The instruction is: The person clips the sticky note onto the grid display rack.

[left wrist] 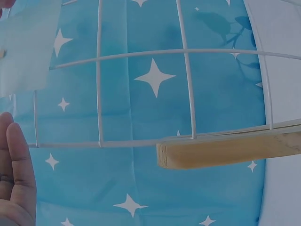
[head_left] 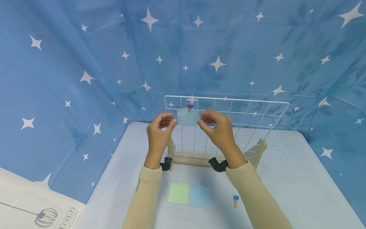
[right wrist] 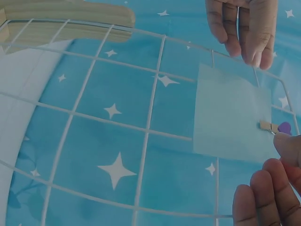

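Observation:
A light-blue sticky note (head_left: 188, 116) hangs on a white wire grid rack (head_left: 243, 113). At its top edge sits a small wooden clothespin with a purple heart (head_left: 190, 107). My left hand (head_left: 160, 132) is beside the note's left edge, its thumb and bent fingers apart with a gap before the paper. On the other side, my right hand (head_left: 220, 130) is at the right edge with thumb and index finger parted; whether a fingertip touches the paper is unclear. In the right wrist view the clothespin (right wrist: 269, 126) lies close to my right thumb (right wrist: 287, 146).
A green sticky note (head_left: 178, 193) and a second blue note (head_left: 199, 196) lie on the white table (head_left: 114, 190). Right of them is a clothespin with a blue heart (head_left: 235, 200). The rack stands on a wooden base (head_left: 194, 159), before a blue star-patterned curtain (head_left: 183, 47).

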`<state>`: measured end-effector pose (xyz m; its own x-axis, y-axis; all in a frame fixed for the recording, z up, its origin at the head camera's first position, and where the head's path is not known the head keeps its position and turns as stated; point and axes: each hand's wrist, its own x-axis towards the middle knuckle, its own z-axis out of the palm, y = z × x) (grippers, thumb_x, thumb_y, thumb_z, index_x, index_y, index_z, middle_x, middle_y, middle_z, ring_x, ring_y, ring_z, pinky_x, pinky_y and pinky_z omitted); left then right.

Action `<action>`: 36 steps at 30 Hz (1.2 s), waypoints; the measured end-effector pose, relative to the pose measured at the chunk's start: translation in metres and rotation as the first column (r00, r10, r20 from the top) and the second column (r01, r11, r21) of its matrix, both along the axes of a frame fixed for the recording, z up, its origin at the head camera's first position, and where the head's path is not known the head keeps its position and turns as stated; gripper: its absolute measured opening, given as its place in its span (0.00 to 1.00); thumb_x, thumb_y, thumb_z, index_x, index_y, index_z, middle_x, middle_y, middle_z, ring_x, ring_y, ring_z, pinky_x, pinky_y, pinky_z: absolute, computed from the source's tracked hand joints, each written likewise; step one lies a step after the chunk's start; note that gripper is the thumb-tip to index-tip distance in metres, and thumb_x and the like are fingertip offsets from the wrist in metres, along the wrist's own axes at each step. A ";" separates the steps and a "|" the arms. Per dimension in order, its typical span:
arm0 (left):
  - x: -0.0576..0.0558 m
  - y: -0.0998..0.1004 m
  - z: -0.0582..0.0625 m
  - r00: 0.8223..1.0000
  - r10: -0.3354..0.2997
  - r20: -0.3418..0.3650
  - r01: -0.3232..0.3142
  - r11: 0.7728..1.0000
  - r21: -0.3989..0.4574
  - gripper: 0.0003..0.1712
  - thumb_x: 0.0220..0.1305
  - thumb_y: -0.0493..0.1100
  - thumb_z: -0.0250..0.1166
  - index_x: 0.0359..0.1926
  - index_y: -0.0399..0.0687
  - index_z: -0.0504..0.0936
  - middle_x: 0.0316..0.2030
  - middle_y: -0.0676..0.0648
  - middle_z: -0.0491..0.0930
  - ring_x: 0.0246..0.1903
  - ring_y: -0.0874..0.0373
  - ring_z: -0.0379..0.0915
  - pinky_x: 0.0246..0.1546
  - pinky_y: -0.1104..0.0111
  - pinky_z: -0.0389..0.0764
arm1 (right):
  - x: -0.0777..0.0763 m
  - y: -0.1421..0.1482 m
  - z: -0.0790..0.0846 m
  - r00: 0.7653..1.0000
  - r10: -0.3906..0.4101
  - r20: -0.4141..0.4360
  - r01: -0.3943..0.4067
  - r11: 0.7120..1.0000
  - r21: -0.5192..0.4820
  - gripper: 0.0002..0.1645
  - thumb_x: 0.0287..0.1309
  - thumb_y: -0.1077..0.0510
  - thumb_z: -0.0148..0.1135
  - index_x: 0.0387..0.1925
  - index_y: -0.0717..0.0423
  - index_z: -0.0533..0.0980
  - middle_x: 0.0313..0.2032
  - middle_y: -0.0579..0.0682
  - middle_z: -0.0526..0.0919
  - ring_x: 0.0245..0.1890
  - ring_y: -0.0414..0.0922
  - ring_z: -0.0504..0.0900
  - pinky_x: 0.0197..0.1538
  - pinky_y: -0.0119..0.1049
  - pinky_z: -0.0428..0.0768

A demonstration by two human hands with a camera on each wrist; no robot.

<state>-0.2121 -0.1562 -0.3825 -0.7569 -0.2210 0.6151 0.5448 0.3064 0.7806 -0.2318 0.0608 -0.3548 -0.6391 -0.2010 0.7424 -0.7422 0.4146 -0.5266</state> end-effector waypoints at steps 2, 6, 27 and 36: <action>0.001 -0.001 -0.001 1.000 -0.007 0.009 0.007 1.000 0.000 0.12 0.69 0.33 0.75 0.51 0.32 0.87 0.45 0.37 0.88 0.42 0.44 0.86 0.48 0.71 0.84 | 0.002 0.003 -0.003 0.999 0.018 0.036 -0.017 1.000 -0.023 0.13 0.59 0.72 0.77 0.46 0.68 0.86 0.37 0.59 0.90 0.36 0.55 0.91 0.44 0.48 0.91; 0.004 -0.001 -0.004 0.999 -0.024 0.034 0.024 1.000 -0.007 0.13 0.68 0.33 0.76 0.51 0.31 0.87 0.46 0.37 0.88 0.43 0.44 0.86 0.48 0.72 0.84 | 0.004 0.008 -0.009 0.994 0.044 0.103 -0.037 0.997 -0.063 0.13 0.59 0.73 0.77 0.46 0.69 0.86 0.38 0.59 0.90 0.37 0.55 0.90 0.45 0.37 0.90; 0.023 -0.003 -0.027 0.987 -0.060 0.147 0.064 0.998 -0.022 0.14 0.66 0.36 0.78 0.51 0.39 0.90 0.45 0.42 0.90 0.42 0.50 0.86 0.43 0.72 0.82 | 0.021 0.032 -0.036 0.946 0.089 0.313 -0.064 0.994 -0.087 0.18 0.58 0.73 0.78 0.51 0.67 0.85 0.41 0.60 0.89 0.39 0.48 0.89 0.48 0.24 0.85; 0.033 -0.006 -0.038 0.983 -0.051 0.176 0.056 0.998 -0.028 0.12 0.68 0.38 0.77 0.51 0.41 0.90 0.44 0.43 0.91 0.41 0.55 0.85 0.44 0.72 0.82 | 0.027 0.045 -0.052 0.947 0.095 0.308 -0.073 0.994 -0.081 0.18 0.56 0.74 0.78 0.49 0.66 0.86 0.42 0.58 0.90 0.39 0.41 0.88 0.49 0.24 0.85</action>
<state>-0.1792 -0.1618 -0.4206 -0.8638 -0.1596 0.4779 0.4166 0.3071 0.8556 -0.2049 0.1055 -0.4072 -0.8231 -0.2200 0.5236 -0.5679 0.3131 -0.7612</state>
